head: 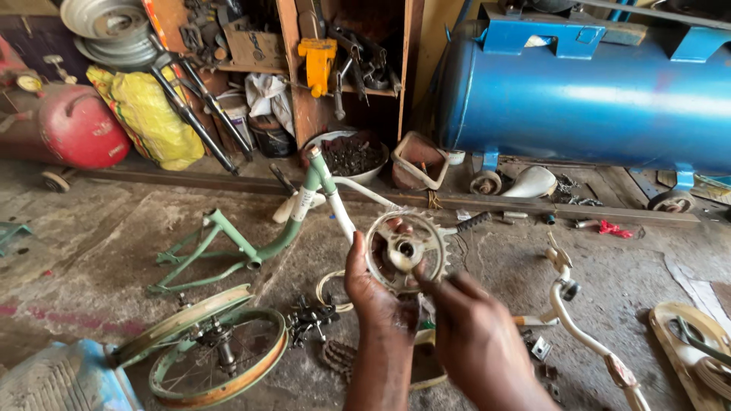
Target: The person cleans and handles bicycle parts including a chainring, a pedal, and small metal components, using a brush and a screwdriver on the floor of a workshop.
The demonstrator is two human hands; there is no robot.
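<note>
Chainring (406, 253), a toothed steel disc dulled with grease, is held up above the concrete floor (91, 236). The left hand (373, 293) is closed around its lower rim; the right hand (476, 335) pinches the edge with its fingertips. Greasy metal could slip and drop, and the pointed teeth could nick a finger. Behind lies a pale green tubular bicycle frame (251, 247), with spoked wheels (209, 350) left and a smooth blue tank (594, 91) beyond.
</note>
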